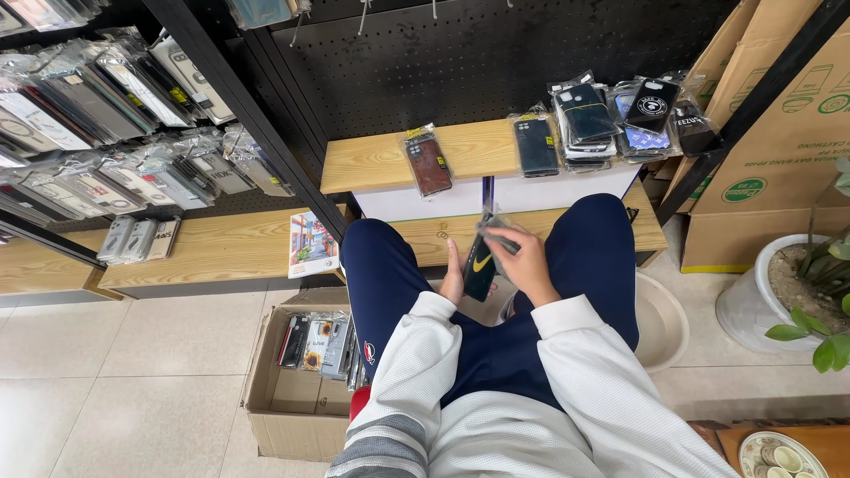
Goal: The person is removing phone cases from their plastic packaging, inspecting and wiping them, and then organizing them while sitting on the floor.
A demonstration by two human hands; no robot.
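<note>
Hands together over lap — left hand (454, 270), right hand (522, 263), fingers closed round black phone case (479, 263)

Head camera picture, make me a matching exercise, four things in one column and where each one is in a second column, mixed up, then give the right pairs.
Things:
1. black phone case
2. brown phone case
3. cardboard box
4. potted plant

Places:
A. on the floor at the right edge of the picture
B. lying alone on the wooden shelf, left of the stacked cases
C. held between the left hand and the right hand, over the lap
D. on the floor beside the person's left leg, with packaged cases inside

Pairs: 1-C, 2-B, 3-D, 4-A
</note>
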